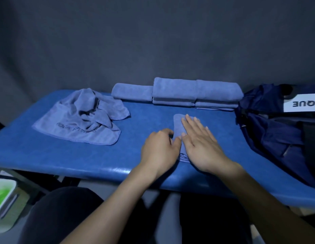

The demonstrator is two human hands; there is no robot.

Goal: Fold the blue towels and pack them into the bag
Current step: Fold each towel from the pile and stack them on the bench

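Observation:
A small folded blue towel (177, 125) lies in the middle of the blue table (65, 155). My right hand (200, 145) presses flat on it with straight fingers. My left hand (160, 148) sits at the towel's left edge, fingers curled against it; whether it pinches the cloth is hidden. An unfolded, crumpled blue towel (79, 118) lies at the left. Folded towels (195, 92) are stacked along the back edge, with a single folded one (132, 91) beside them. The dark blue bag (276, 127) lies open at the right.
A dark curtain hangs behind the table. A white bin with green contents (3, 196) stands on the floor at the lower left. My knees are under the table's front edge.

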